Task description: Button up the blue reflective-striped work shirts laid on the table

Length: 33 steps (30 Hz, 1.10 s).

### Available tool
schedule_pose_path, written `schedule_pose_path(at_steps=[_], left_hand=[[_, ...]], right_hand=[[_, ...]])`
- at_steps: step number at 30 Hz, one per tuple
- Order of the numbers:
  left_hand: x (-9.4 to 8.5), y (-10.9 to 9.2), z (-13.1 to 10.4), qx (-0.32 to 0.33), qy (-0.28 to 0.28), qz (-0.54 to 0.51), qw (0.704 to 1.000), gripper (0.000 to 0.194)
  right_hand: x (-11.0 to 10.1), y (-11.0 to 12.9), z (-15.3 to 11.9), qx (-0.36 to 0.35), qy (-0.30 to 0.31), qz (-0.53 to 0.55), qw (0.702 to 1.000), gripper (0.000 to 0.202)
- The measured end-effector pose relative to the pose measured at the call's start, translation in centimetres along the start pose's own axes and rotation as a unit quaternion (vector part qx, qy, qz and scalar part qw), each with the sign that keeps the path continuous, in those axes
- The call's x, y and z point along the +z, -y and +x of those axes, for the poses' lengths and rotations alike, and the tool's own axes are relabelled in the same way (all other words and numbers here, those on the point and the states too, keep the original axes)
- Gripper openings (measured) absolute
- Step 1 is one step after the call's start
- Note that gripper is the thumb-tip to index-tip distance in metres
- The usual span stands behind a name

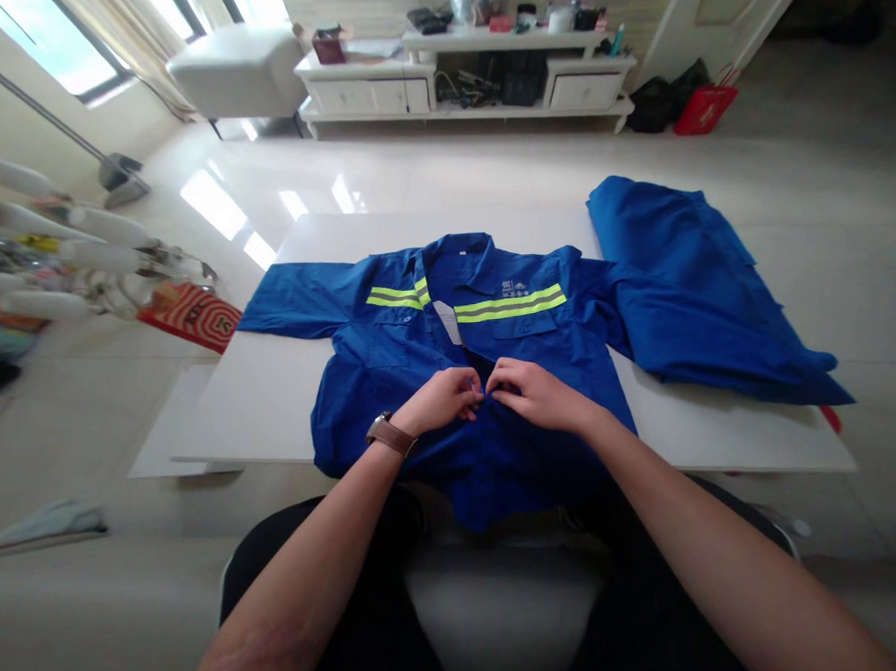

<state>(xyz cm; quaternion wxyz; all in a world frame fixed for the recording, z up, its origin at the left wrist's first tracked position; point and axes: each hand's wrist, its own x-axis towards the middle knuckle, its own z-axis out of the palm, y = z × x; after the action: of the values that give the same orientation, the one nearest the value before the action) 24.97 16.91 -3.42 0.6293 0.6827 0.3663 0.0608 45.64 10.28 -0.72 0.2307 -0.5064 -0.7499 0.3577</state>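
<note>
A blue work jacket (376, 399) with yellow-green reflective stripes lies face up on the white table, its collar pointing away from me and its hem hanging over the near edge. Both hands meet at the middle of its front opening. My left hand (445, 398), with a brown-strapped watch (391, 435) on the wrist, pinches one front edge of the jacket. My right hand (530, 389) pinches the cloth just beside it, fingers curled. Whatever small fastener sits between the fingertips is hidden. Above the hands the front gapes open up to the collar.
Folded blue cloth (701, 282) covers the right end of the white table (731, 441). Beyond stand a white TV cabinet (371, 94), a grey-white stool (235, 71) and a red bag (706, 107). At left is a blurred rack (105, 253) beside a red patterned bag (192, 314).
</note>
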Motion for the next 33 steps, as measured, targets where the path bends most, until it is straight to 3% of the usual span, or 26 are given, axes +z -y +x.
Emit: schedule_pose_path(at_steps=[7, 14, 19, 24, 29, 33], left_hand=[[0.9, 0.6, -0.5, 0.03, 0.016, -0.034, 0.999, 0.007], [1.5, -0.3, -0.8, -0.053, 0.0, -0.191, 0.98, 0.021], [2.2, 0.3, -0.2, -0.072, -0.02, -0.219, 0.973, 0.031], [2.3, 0.5, -0.1, -0.081, -0.029, -0.242, 0.966, 0.03], [2.2, 0.7, -0.1, -0.081, -0.053, -0.25, 0.963, 0.029], [2.3, 0.8, 0.2, -0.085, -0.068, -0.251, 0.962, 0.025]], right_hand=[[1.0, -0.7, 0.2, -0.005, -0.019, -0.016, 1.0, 0.014], [1.5, -1.0, 0.1, 0.003, -0.063, -0.013, 0.998, 0.008], [1.6, -0.8, -0.1, 0.013, -0.072, -0.028, 0.997, 0.009], [1.4, -0.8, -0.5, 0.044, -0.127, -0.023, 0.991, 0.012], [1.4, -1.3, -0.5, 0.03, -0.05, -0.056, 0.997, 0.006], [1.8, -1.7, -0.3, 0.048, -0.051, -0.058, 0.996, 0.006]])
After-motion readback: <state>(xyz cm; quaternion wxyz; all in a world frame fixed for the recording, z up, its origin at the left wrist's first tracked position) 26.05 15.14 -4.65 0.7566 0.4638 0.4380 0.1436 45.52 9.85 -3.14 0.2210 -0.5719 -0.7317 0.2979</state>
